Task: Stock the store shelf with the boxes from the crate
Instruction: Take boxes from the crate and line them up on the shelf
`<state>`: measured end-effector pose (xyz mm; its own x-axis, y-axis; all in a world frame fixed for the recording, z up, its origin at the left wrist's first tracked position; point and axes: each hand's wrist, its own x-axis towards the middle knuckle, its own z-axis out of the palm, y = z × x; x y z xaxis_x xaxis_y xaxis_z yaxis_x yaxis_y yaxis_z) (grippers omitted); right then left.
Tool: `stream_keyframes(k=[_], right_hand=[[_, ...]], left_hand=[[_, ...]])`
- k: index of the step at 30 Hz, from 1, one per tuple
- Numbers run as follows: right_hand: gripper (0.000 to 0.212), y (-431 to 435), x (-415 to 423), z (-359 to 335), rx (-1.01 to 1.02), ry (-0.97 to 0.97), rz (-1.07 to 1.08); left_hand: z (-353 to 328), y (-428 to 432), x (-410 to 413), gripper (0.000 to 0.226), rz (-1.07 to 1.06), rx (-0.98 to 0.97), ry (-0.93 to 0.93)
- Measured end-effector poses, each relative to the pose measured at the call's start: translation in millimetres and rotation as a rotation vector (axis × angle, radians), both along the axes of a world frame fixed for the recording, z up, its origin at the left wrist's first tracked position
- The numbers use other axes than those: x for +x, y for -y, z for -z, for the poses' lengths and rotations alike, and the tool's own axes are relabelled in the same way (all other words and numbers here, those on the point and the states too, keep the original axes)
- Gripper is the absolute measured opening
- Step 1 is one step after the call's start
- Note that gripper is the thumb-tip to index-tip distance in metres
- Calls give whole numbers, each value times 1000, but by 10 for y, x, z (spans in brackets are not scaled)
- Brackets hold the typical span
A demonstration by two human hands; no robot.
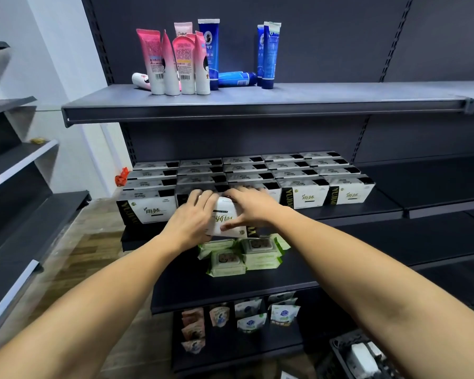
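A: Biggest thing in view?
B: The shelving unit [257, 103]. Dark matte sheet metal, flat decks, slotted uprights. Its right end runs out of frame. A second rack [17, 165] of the same build stands well left of the held box [227, 217] and is only partly in view.
A: Stock?
B: The rows of boxes [285, 170] sit directly behind the held box and on both sides of it, five columns across. Rectangular cartons with glossy white faces, black end panels with gold lettering, and a black patch on each lid.
A: Crate?
B: The crate [337, 351] is well below and right of the held box. Black plastic lattice, cut off by the bottom edge. Contents are white and too blurred to identify.
A: Other goods?
B: Above the held box are pink-and-white tubes [173, 58] and blue tubes [268, 53], soft plastic, most standing on their caps, a couple lying flat. Just below it are soft green-and-white wipe packs [227, 262] with hard flip lids. Further below are small printed pouches [282, 313], print unreadable.
A: The box itself?
B: Same carton, at the front of the second column from the left, face tilted toward the camera, print upside down. Can't tell whether its base touches the deck, because the hands cover it.
A: Hands?
B: The left hand [192, 220] wraps the left end, fingers curled over the top. The right hand [255, 206] clamps the right side, fingers over the far edge, thumb pressed on the printed face.
A: Smallest?
B: A red crumpled item [121, 177] on the wood-grain floor [93, 242], left of the held box. Unidentifiable.
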<state>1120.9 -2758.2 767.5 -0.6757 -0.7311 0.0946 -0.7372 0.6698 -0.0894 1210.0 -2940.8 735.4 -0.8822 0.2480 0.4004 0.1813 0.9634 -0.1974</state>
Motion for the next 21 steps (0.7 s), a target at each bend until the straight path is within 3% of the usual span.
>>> stream_keyframes(k=[5, 8, 11, 14, 16, 19, 21], right_hand=[[89, -30, -18, -11, -149, 262, -54], [78, -9, -14, 65, -164, 208, -48], [66, 13, -41, 196, -262, 157, 91], [58, 19, -32, 233, -504, 257, 290], [56, 44, -3, 221, -640, 355, 336], [52, 100, 63, 173, -798, 497, 308], [52, 94, 74, 175, -852, 516, 299]], left_hand=[[44, -37, 29, 109, 21, -1, 4], [31, -94, 35, 113, -28, -19, 44], [36, -180, 46, 128, -183, 196, 31], [41, -244, 17, 130, -357, 324, -4], [58, -286, -21, 120, -368, 432, 68], [17, -358, -32, 99, -251, 831, 226], [-24, -372, -20, 81, -170, 985, 201]])
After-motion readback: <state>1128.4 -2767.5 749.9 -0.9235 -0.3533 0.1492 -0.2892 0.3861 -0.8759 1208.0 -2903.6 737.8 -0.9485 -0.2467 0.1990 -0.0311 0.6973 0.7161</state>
